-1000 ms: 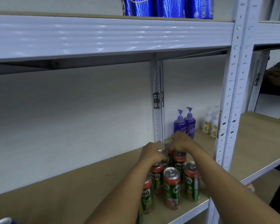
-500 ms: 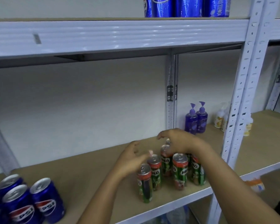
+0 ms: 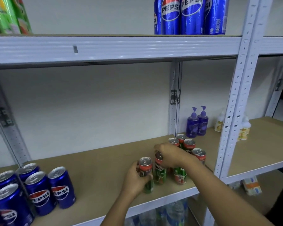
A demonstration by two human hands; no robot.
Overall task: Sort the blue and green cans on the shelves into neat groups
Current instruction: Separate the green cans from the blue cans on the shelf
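The left hand is wrapped round a slim glossy green can; its neighbour is gripped at the rim by the right hand, on the matte brown shelf board

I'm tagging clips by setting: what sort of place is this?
Probably a stockroom or shop storage area: white metal shelving, grouped Pepsi cans, and purple pump bottles shelved as stock.
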